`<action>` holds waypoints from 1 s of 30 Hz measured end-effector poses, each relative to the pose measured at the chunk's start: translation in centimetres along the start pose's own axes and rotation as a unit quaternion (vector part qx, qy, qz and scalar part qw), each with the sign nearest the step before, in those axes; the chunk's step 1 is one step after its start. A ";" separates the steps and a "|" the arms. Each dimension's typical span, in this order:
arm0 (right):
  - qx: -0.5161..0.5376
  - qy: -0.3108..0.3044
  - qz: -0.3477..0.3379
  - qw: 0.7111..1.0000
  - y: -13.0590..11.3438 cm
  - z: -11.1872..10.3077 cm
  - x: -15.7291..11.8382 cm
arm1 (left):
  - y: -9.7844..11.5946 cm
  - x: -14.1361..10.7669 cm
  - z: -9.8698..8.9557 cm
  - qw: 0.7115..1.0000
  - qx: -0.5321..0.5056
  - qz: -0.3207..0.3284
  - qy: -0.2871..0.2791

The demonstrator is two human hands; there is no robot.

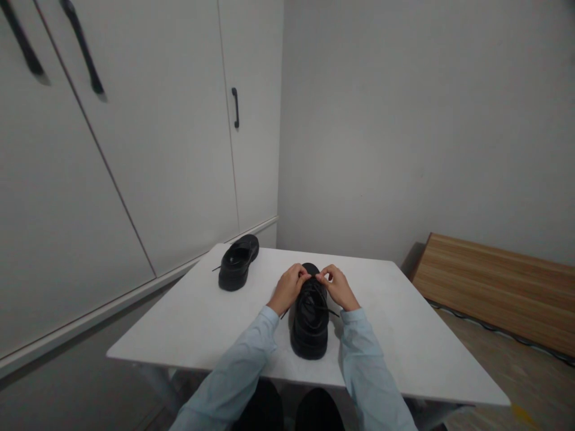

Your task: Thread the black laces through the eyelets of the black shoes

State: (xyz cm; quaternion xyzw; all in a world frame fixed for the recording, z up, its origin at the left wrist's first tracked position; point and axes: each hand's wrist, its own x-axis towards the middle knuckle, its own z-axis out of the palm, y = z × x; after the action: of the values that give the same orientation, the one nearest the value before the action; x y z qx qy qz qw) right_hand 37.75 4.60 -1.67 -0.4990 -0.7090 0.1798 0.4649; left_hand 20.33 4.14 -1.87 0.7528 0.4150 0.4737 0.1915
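Observation:
A black lace-up shoe stands on the white table, its heel toward me and its toe pointing away. My left hand is at the left side of the shoe's front, thumb and fingertips pinched together at the lacing. From the right, my right hand meets the same part of the lacing, also with its fingertips pinched. Whatever lies between the fingertips is too small to make out. Loose lace ends stick out on both sides of the shoe.
A second black shoe stands at the table's back left, with a lace end sticking out. White cabinets with dark handles line the left side. A wooden panel is beyond the table on the right, by the grey wall.

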 end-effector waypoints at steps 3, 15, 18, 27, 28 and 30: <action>0.033 -0.014 0.042 0.998 0.6 -0.1 0.1 | 0.0 0.0 -0.1 1.000 -0.010 -0.025 0.004; 0.219 -0.092 0.158 0.958 0.5 -0.6 0.0 | 0.0 0.0 -0.6 0.977 -0.163 -0.130 -0.031; 0.252 -0.088 0.144 0.953 -0.1 -0.6 -0.1 | 0.0 0.0 -0.5 0.968 -0.201 -0.141 -0.055; 0.203 -0.071 0.092 0.972 -0.8 -0.4 -0.2 | 0.2 0.1 -1.2 0.989 -0.106 -0.080 -0.057; 0.181 -0.073 0.083 0.977 -0.7 -0.3 -0.2 | 0.2 0.1 -1.3 0.993 -0.083 -0.072 -0.051; 0.135 -0.078 0.069 0.985 -0.5 -0.1 -0.1 | 0.3 0.2 -1.3 0.998 -0.039 -0.045 -0.032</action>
State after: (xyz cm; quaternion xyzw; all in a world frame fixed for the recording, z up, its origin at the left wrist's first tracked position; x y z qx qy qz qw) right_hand 37.61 4.23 -1.30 -0.4637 -0.6762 0.3441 0.4575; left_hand 19.42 3.95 -0.94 0.7400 0.4237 0.4559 0.2550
